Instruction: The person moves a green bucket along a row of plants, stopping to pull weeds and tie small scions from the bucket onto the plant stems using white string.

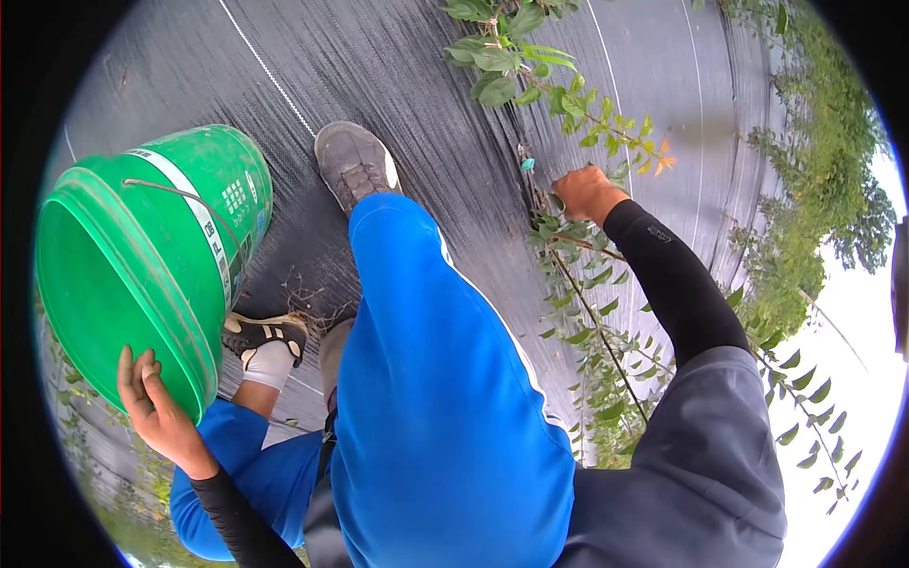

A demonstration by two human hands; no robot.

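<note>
left hand point(156, 407): grip clasps green bucket point(142, 256) rim | right hand point(587, 192): grip closed in leafy stems point(578, 275) | blue-trousered leg point(426, 379) between

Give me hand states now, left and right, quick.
Left hand: fingers curled over the rim of the green bucket, holding it.
Right hand: closed among the plant stems by the ground cover; what it grips cannot be told.

Green bucket point(151, 256): white label band down side, white printed block of characters beside it; both too small and blurred to read. Black sleeve point(674, 279): small pale logo near wrist, illegible. No other text, number or sign readable.
</note>
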